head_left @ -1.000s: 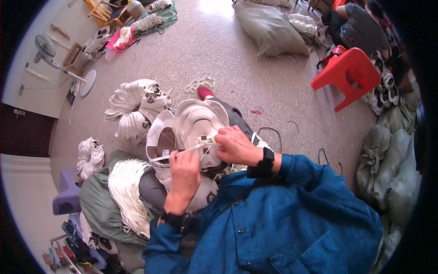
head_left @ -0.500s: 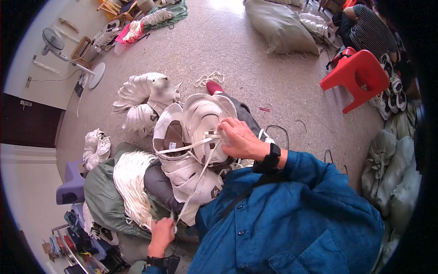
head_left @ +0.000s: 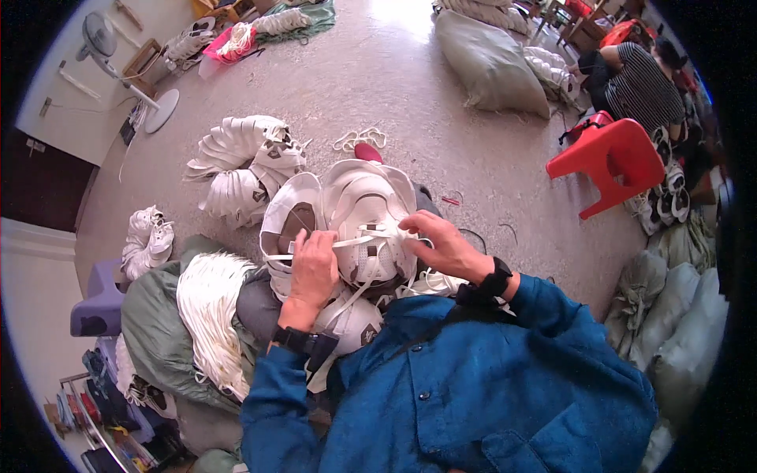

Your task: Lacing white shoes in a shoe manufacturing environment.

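A white shoe upper [head_left: 369, 193] rests on my lap with its front toward me, and a second white upper [head_left: 288, 213] with a brown lining lies against its left. A flat white shoelace [head_left: 352, 242] crosses the eyelets of the first one. My left hand [head_left: 315, 272] is closed on the lace at the left side of the eyelets. On the other side, my right hand [head_left: 443, 246] pinches lace by the right eyelet edge, thumb and forefinger close together. More uppers are partly hidden under my left wrist.
A thick bundle of white laces [head_left: 211, 303] lies on a green sack [head_left: 150, 315] at my left. Stacked uppers [head_left: 244, 169] sit on the floor ahead. A red stool [head_left: 607, 162], a stuffed sack [head_left: 489, 67] and a crouching person [head_left: 643, 87] are farther right.
My left hand has come up from beside the lace bundle to the shoe upper's eyelets. My right hand stays by the eyelets, shifted slightly right. The view has tilted a little.
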The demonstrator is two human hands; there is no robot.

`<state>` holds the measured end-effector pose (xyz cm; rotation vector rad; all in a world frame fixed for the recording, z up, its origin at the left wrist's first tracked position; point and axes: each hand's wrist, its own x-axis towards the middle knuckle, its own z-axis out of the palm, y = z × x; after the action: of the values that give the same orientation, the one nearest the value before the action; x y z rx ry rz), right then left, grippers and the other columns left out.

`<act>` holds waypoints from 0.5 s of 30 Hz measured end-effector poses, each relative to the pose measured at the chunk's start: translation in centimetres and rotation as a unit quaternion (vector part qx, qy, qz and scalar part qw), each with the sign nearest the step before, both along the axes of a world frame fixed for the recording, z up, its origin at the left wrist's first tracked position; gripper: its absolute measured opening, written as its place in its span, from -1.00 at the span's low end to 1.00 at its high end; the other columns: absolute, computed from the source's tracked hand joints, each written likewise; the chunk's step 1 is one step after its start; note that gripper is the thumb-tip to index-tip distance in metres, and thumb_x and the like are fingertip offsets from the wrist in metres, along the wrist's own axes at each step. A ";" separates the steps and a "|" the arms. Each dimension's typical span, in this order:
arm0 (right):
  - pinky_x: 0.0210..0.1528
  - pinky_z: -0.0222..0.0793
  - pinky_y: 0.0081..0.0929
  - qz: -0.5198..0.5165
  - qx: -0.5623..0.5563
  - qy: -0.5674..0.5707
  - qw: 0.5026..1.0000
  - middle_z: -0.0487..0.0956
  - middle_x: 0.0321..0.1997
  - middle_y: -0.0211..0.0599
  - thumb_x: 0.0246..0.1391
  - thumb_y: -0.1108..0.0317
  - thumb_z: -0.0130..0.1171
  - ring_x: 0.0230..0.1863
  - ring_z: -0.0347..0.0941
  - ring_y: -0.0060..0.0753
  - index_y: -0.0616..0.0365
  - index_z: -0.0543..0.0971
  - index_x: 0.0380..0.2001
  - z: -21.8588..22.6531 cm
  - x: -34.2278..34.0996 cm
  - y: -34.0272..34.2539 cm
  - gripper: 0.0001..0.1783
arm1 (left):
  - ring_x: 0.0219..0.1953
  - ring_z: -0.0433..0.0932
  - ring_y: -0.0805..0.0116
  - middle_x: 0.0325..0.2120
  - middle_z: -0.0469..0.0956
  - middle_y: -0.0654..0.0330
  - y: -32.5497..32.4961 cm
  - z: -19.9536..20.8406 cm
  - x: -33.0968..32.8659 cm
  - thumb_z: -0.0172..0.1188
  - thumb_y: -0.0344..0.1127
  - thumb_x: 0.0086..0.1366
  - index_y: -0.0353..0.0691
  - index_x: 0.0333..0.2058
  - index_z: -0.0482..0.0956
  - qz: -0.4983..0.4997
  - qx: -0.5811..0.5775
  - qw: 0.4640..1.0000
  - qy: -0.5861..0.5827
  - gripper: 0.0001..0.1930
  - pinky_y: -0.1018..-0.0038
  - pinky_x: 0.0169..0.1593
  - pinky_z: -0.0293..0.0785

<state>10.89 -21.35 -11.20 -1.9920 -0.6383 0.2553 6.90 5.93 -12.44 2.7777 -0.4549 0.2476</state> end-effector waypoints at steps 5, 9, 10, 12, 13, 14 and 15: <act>0.07 0.37 -0.23 0.036 -0.008 -0.211 0.977 0.50 -0.09 -0.17 -0.02 0.49 0.21 0.00 0.44 -0.08 0.19 0.50 -0.10 0.7 1.1 2.9 -0.65 | -0.32 0.51 0.05 -0.31 0.45 0.05 0.8 4.8 -1.9 0.11 -0.55 0.11 -0.29 -0.05 0.47 -0.047 -0.016 0.999 0.014 -0.63 0.25 -0.23 0.47; 0.05 0.33 -0.17 0.083 -0.056 -0.270 0.958 0.49 -0.05 -0.18 -0.10 0.48 0.24 0.03 0.39 -0.03 0.17 0.51 -0.16 0.1 1.6 7.3 -0.66 | -0.42 0.52 0.07 -0.35 0.44 0.10 -0.1 7.4 -3.1 0.13 -0.54 0.11 -0.26 -0.06 0.50 -0.052 -0.033 0.998 -0.013 -0.63 0.26 -0.32 0.48; -0.03 0.37 -0.27 0.090 -0.053 -0.279 0.954 0.53 -0.13 -0.21 0.00 0.48 0.19 -0.06 0.46 -0.16 0.18 0.53 -0.21 -0.1 2.1 7.5 -0.77 | -0.42 0.52 0.07 -0.35 0.44 0.10 -0.2 7.5 -3.4 0.13 -0.54 0.11 -0.26 -0.06 0.50 -0.047 -0.031 0.998 -0.014 -0.63 0.26 -0.32 0.48; -0.06 0.38 -0.34 0.023 0.022 -0.133 0.991 0.56 -0.19 -0.25 0.08 0.49 0.13 -0.11 0.49 -0.26 0.19 0.54 -0.23 -0.7 2.4 6.9 -0.84 | -0.43 0.54 0.04 -0.37 0.45 0.07 -0.6 7.6 -3.7 0.12 -0.54 0.15 -0.25 -0.06 0.51 -0.014 -0.082 0.996 0.014 -0.66 0.22 -0.35 0.47; -0.10 0.40 -0.41 -0.045 0.093 0.021 0.994 0.58 -0.24 -0.28 0.16 0.49 0.07 -0.17 0.51 -0.36 0.21 0.54 -0.25 -1.1 2.5 6.3 -0.89 | -0.43 0.54 0.04 -0.37 0.45 0.07 -0.7 7.1 -3.8 0.12 -0.54 0.15 -0.25 -0.06 0.51 -0.008 -0.084 0.996 0.015 -0.66 0.22 -0.35 0.47; -0.13 0.42 -0.52 -0.076 0.212 0.072 0.972 0.60 -0.31 -0.31 0.32 0.44 -0.10 -0.23 0.50 -0.51 0.22 0.55 -0.25 -0.7 2.7 5.6 -0.79 | -0.42 0.54 0.03 -0.39 0.46 0.05 -0.7 6.7 -3.8 0.12 -0.53 0.18 -0.25 -0.07 0.52 0.002 -0.120 0.993 0.016 -0.69 0.21 -0.35 0.47; -0.05 0.45 -0.48 -0.090 0.261 0.138 0.951 0.61 -0.27 -0.29 0.38 0.39 -0.18 -0.18 0.52 -0.49 0.21 0.54 -0.24 -1.5 3.6 3.9 -0.72 | -0.41 0.55 0.01 -0.41 0.47 0.03 -0.9 6.2 -3.6 0.11 -0.52 0.20 -0.26 -0.09 0.54 0.012 -0.156 0.988 0.017 -0.73 0.20 -0.35 0.46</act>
<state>14.49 -17.46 -12.66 -1.4571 -0.2986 0.2209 3.32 5.03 -6.27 2.4781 -0.3426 0.2518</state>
